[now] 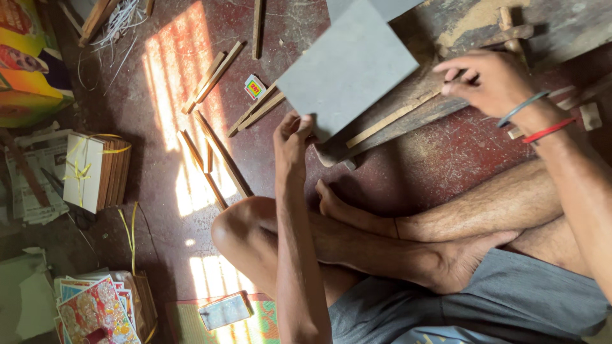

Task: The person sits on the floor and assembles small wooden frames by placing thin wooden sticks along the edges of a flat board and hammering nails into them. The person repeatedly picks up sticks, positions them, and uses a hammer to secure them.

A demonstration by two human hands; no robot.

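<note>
My left hand point(292, 137) has its fingers clamped on the lower edge of a grey board point(347, 67), held tilted above the red floor point(159, 159). My right hand point(488, 79) has its fingers pinched together on a thin wooden strip point(389, 119) just beside the board.

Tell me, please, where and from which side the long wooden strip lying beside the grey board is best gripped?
Probably near the wooden strip's upper end, pinched across its narrow width from the right side. That end lies bare just below the right hand, while its lower stretch runs alongside the grey board held at one corner by the left hand.
</note>
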